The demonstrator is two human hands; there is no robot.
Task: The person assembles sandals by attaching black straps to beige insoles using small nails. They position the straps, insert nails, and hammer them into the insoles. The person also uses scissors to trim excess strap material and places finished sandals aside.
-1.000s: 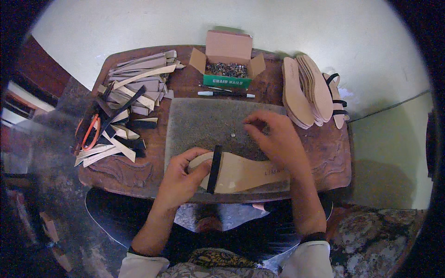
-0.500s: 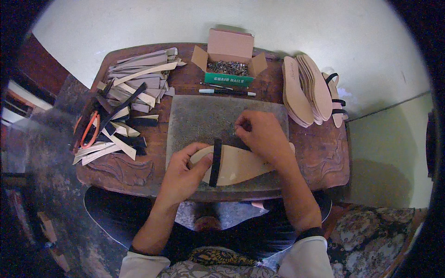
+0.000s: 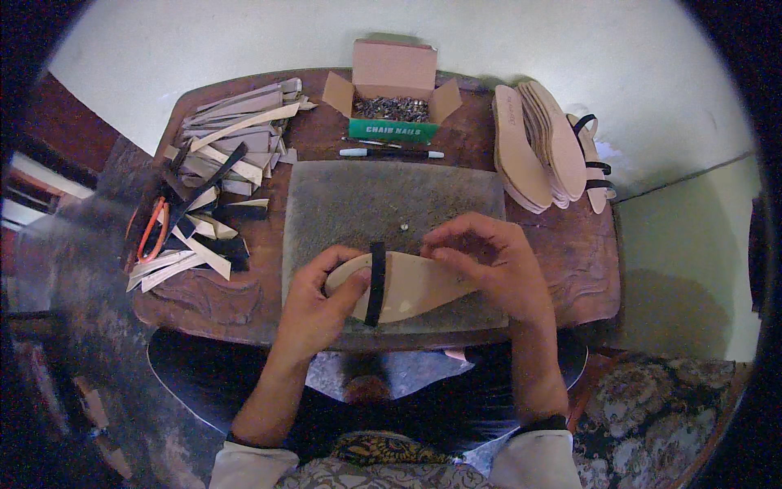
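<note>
Beige sole [image 3: 423, 284] sits at the near side of a grey pad [image 3: 350, 204], in the middle of the wooden table [image 3: 590, 236]; whether it rests flat on the pad cannot be determined. A black strap [image 3: 375, 284] crosses it toward the left end, its far tip extending past the sole's far edge. Left hand [image 3: 319, 293]: grasping the sole's left end, thumb on top, just left of the strap. Right hand [image 3: 497, 261]: fingers bent, thumb and fingertips near the sole's far edge; whether they pinch anything cannot be told. One small shiny piece [image 3: 403, 227] lies on the pad, beyond the sole.

Far side: open box [image 3: 393, 129] containing nails [image 3: 391, 108]; a pen [image 3: 391, 154] lies between box and pad. Left side: pale strips [image 3: 236, 122] in a heap, darker ones among them, and an orange handle [image 3: 147, 233]. Far right: stacked soles [image 3: 558, 138], with a black-strapped sandal [image 3: 599, 169] beside them.
</note>
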